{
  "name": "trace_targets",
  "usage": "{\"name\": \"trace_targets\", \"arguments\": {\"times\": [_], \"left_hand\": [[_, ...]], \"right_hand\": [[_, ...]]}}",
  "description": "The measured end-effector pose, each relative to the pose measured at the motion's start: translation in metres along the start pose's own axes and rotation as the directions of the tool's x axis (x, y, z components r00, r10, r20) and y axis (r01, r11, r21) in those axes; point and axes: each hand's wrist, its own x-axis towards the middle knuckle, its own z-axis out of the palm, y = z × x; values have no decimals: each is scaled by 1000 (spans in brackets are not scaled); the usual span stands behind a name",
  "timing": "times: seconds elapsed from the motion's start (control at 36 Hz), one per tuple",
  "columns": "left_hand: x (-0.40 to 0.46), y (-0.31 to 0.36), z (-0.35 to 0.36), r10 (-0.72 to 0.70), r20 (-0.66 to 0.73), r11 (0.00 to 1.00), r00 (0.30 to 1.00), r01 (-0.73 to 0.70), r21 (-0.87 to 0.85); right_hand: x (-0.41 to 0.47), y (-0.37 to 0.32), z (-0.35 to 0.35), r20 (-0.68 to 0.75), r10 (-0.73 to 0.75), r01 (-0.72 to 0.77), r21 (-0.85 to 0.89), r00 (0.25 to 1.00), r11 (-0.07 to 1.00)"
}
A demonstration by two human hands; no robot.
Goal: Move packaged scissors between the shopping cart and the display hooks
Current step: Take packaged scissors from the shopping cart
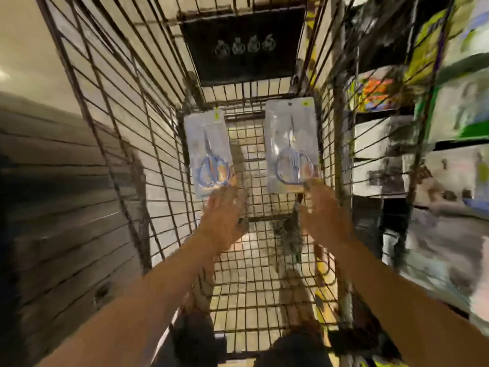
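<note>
Both my arms reach down into a wire shopping cart [111, 144]. My left hand [225, 215] grips the bottom edge of one clear pack of blue-handled scissors [207, 149]. My right hand [321, 210] grips the bottom of a second scissors pack [291, 139], which sits slightly higher and to the right. Both packs are held upright over the cart's mesh floor, with their hang tabs pointing away from me. The frame is blurred by motion.
A black child-seat flap [243, 43] with white icons closes the cart's far end. Store shelves with colourful packaged goods [378, 91] and white boxes [381, 139] stand right of the cart. A grey slatted wall [53, 207] runs along the left.
</note>
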Motion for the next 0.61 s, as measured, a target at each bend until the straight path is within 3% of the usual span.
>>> {"name": "trace_targets", "arguments": {"times": [0.14,0.22,0.42,0.61], "left_hand": [[28,-5,2,-9,10,1000,1000,9,-18],[34,-7,4,-15,9,1000,1000,15,-18],[30,-18,3,35,-60,998,998,-38,-43],[22,-25,-1,28,-88,995,996,-36,-90]], "right_hand": [[43,14,24,-105,-20,29,76,994,997],[63,10,32,-190,90,-53,191,978,980],[82,3,47,-233,246,-166,316,941,934],[84,-7,47,-338,331,-220,327,881,919]]}}
